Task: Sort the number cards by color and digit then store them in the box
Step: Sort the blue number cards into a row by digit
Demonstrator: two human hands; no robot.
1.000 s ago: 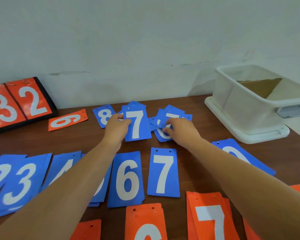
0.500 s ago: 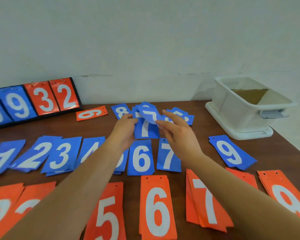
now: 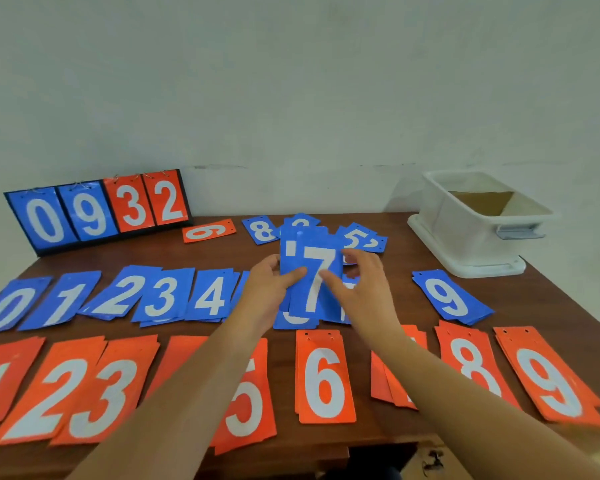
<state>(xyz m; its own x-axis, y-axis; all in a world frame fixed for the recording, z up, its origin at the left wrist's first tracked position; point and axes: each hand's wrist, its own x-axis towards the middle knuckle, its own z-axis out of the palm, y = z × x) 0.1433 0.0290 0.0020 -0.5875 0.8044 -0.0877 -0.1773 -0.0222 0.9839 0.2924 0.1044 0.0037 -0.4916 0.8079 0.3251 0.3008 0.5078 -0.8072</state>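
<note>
My left hand (image 3: pixel 269 292) and my right hand (image 3: pixel 362 292) both hold a small stack of blue 7 cards (image 3: pixel 314 271) above the middle of the table. Under it lie the blue 6 pile (image 3: pixel 293 320) and the blue 7 pile (image 3: pixel 343 315), mostly hidden. Blue piles 0 (image 3: pixel 6 308), 1 (image 3: pixel 65 299), 2 (image 3: pixel 118 294), 3 (image 3: pixel 163 296), 4 (image 3: pixel 210 296) and 9 (image 3: pixel 449 296) form a row. Orange piles such as 6 (image 3: pixel 324 379), 8 (image 3: pixel 475 365) and 9 (image 3: pixel 551 375) lie nearer me. Loose blue cards, an 8 (image 3: pixel 262 230) and a 5 (image 3: pixel 357 237), sit behind. The white box (image 3: pixel 478 223) stands at the back right.
A black flip scoreboard (image 3: pixel 97 209) showing 0 9 3 2 leans at the back left against the wall. A single orange 6 card (image 3: pixel 208 231) lies beside it. The table's front edge (image 3: pixel 291 455) is close to me, and its right edge runs past the box.
My hands lifted blue 7 cards from the loose heap at the back and drew them toward me, stacked together. The view has pulled back, showing more of both rows.
</note>
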